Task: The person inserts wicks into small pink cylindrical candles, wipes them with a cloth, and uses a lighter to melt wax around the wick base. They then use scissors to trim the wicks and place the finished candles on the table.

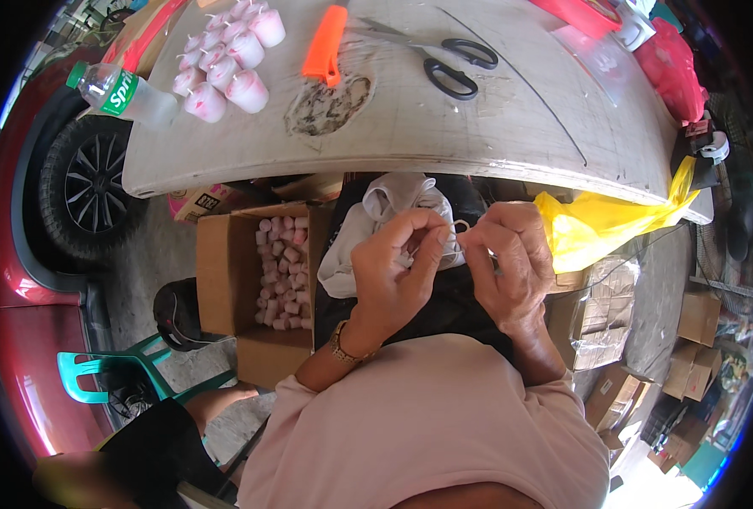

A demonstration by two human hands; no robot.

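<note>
My left hand (398, 267) and my right hand (507, 265) are raised close together in front of my body, just short of the table edge. Thumb and fingers are pinched on each. A thin, pale loop of string (461, 226) shows in the small gap between the fingertips; the rest of it is hidden. A white cloth (343, 254) lies on my lap behind the left hand. On the table, pink-and-white candles with wicks (224, 59) stand grouped at the left. Black-handled scissors (451, 78) and an orange-handled cutter (326, 47) lie farther back.
An open cardboard box (217, 273) of small pink candles stands left of my lap. A plastic bottle (131, 93) lies at the table's left edge. A yellow bag (601, 225) hangs at right. A thin dark rod (525, 89) crosses the tabletop (376, 140). Someone sits lower left.
</note>
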